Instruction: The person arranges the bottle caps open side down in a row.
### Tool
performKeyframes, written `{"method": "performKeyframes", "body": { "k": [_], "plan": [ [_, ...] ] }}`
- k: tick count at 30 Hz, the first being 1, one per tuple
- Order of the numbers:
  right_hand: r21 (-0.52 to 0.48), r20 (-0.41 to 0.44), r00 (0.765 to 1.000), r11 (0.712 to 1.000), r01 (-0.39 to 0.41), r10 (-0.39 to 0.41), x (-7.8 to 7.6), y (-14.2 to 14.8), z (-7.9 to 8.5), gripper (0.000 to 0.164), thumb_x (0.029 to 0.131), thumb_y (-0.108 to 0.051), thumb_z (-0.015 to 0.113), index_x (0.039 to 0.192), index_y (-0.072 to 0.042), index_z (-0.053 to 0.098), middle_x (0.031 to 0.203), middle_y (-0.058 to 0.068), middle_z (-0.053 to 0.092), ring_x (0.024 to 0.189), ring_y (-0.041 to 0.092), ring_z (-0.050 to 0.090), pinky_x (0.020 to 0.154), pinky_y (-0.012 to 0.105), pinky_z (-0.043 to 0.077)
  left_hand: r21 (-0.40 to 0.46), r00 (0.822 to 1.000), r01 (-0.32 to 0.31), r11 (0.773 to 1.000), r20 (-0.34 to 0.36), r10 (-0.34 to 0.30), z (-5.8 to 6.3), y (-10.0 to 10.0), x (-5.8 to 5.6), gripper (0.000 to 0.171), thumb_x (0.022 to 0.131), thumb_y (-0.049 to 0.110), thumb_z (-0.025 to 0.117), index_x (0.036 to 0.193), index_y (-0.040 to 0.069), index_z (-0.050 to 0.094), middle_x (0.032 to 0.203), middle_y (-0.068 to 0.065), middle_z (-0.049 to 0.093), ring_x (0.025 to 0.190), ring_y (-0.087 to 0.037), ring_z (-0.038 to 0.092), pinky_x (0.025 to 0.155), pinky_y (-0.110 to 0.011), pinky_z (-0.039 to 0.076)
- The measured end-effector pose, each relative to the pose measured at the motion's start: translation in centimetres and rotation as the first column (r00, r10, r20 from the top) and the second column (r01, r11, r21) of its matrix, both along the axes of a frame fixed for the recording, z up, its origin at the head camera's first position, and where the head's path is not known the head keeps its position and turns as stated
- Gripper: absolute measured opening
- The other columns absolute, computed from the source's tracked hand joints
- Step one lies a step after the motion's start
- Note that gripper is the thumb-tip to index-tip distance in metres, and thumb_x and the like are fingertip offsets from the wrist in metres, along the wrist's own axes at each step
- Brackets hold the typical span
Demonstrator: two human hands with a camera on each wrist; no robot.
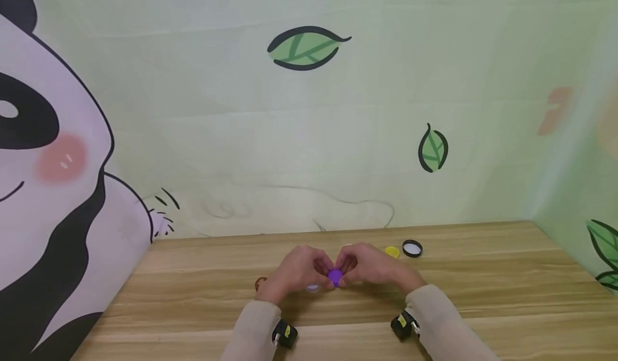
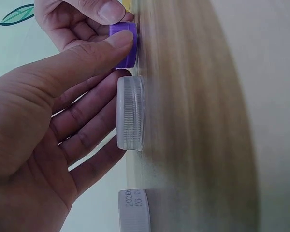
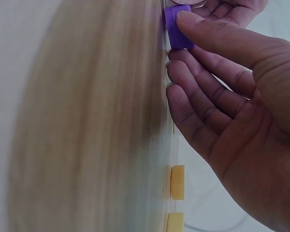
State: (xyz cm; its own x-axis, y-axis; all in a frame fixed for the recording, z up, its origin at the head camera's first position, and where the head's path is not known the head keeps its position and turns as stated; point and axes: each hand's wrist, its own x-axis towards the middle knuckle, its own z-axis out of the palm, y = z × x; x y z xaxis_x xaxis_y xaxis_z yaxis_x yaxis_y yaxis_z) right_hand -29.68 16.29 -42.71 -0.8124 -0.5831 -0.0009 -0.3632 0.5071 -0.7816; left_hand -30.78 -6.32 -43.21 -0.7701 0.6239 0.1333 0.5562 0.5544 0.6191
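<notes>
A small purple bottle cap is between my two hands, low over the wooden table. My left hand pinches it from the left, its thumb lying across the cap in the left wrist view. From the other side my right hand pinches it too, with thumb and fingertips on the purple wall. The other fingers of both hands spread near the tabletop. A translucent ridged cap stands right at the left fingertips, partly covered by that hand in the head view.
On the table a brown cap sits left of the left wrist. Beyond the right hand lie a yellow cap and a black-rimmed lid. A white cap with printed digits shows in the left wrist view. A printed cloth wall rises behind.
</notes>
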Motion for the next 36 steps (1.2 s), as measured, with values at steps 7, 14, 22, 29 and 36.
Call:
{"method": "performKeyframes", "body": {
  "k": [7, 14, 22, 29, 36],
  "plan": [
    [-0.002, -0.012, 1.000, 1.000, -0.015, 0.015, -0.06, 0.06, 0.16, 0.024, 0.087, -0.001, 0.086, 0.105, -0.002, 0.070, 0.092, 0.001, 0.072, 0.085, 0.014, 0.067, 0.077, 0.027, 0.057, -0.005, 1.000, 0.002, 1.000, -0.013, -0.002, -0.08, 0.01, -0.11, 0.025, 0.076, 0.011, 0.096, 0.095, 0.009, 0.081, 0.085, 0.002, 0.078, 0.078, -0.006, 0.071, 0.081, -0.028, 0.055],
    [0.012, -0.025, 1.000, 1.000, -0.013, 0.013, -0.25, 0.14, -0.02, 0.024, 0.086, -0.003, 0.087, 0.104, -0.004, 0.070, 0.092, 0.000, 0.072, 0.085, 0.015, 0.067, 0.076, 0.027, 0.057, -0.013, 1.000, 0.009, 1.000, -0.029, -0.010, -0.15, 0.07, -0.21, 0.025, 0.076, 0.012, 0.097, 0.095, 0.010, 0.081, 0.085, 0.002, 0.078, 0.077, -0.005, 0.071, 0.080, -0.027, 0.055],
    [0.029, -0.029, 1.000, 1.000, -0.003, 0.004, -0.28, 0.18, -0.02, 0.025, 0.085, -0.004, 0.088, 0.103, -0.005, 0.070, 0.090, -0.001, 0.070, 0.084, 0.016, 0.066, 0.075, 0.028, 0.056, -0.020, 0.999, 0.013, 1.000, -0.033, -0.014, -0.31, 0.18, -0.34, 0.026, 0.076, 0.012, 0.097, 0.096, 0.010, 0.081, 0.086, 0.003, 0.079, 0.078, -0.004, 0.071, 0.080, -0.026, 0.055],
    [0.030, -0.014, 1.000, 1.000, 0.001, -0.001, -0.13, 0.22, -0.03, 0.026, 0.085, -0.004, 0.088, 0.103, -0.005, 0.070, 0.090, -0.001, 0.070, 0.084, 0.016, 0.065, 0.075, 0.028, 0.056, -0.019, 1.000, 0.016, 1.000, -0.014, -0.016, -0.20, 0.15, -0.17, 0.027, 0.075, 0.011, 0.096, 0.097, 0.009, 0.081, 0.087, 0.002, 0.079, 0.078, -0.005, 0.071, 0.079, -0.025, 0.055],
    [0.013, -0.017, 1.000, 1.000, -0.004, 0.004, -0.21, 0.38, -0.08, 0.024, 0.086, -0.004, 0.087, 0.104, -0.004, 0.071, 0.092, 0.000, 0.071, 0.087, 0.016, 0.067, 0.078, 0.029, 0.056, 0.014, 0.998, 0.024, 1.000, 0.052, -0.025, 0.07, -0.08, -0.02, 0.027, 0.078, 0.014, 0.095, 0.100, 0.006, 0.080, 0.091, 0.000, 0.079, 0.083, -0.008, 0.073, 0.082, -0.027, 0.057]
  ]
}}
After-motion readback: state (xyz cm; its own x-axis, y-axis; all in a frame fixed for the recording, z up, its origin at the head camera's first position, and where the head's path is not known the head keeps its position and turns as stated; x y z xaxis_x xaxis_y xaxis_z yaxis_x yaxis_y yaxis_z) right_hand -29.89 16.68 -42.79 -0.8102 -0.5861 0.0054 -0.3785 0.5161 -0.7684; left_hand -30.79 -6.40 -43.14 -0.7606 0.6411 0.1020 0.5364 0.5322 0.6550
